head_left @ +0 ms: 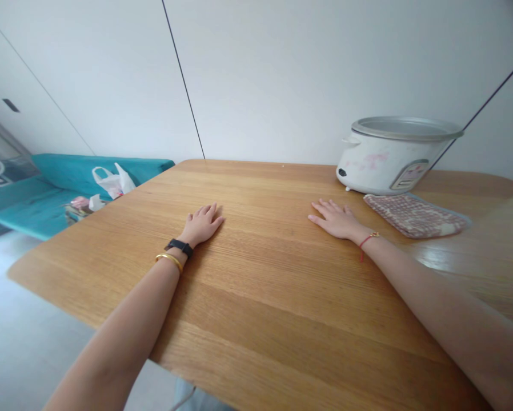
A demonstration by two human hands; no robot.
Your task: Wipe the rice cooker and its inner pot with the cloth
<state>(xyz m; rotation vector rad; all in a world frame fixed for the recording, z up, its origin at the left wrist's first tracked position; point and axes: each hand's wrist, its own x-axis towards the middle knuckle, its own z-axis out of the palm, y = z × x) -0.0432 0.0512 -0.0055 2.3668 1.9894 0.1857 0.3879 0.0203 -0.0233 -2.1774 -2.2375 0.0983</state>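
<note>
Both hands rest palm down on a wooden table (256, 274). My left hand (201, 224) lies left of the middle with its fingers apart and holds nothing; a black band and a gold bangle circle that wrist. Farther right, my right hand (334, 219) is also spread flat and empty, with a thin red string bracelet at the wrist. Nearest to it is a folded, brown-and-white patterned cloth (415, 216). Behind the cloth stands a white rice cooker (379, 162) without a lid; the inside of its pot is mostly hidden.
A pale wall (273, 80) runs along the table's far edge. Beyond the left edge is a teal sofa (68, 171) bearing a white plastic bag (112, 184) and small items, one of them pink. Pale floor shows at the lower left.
</note>
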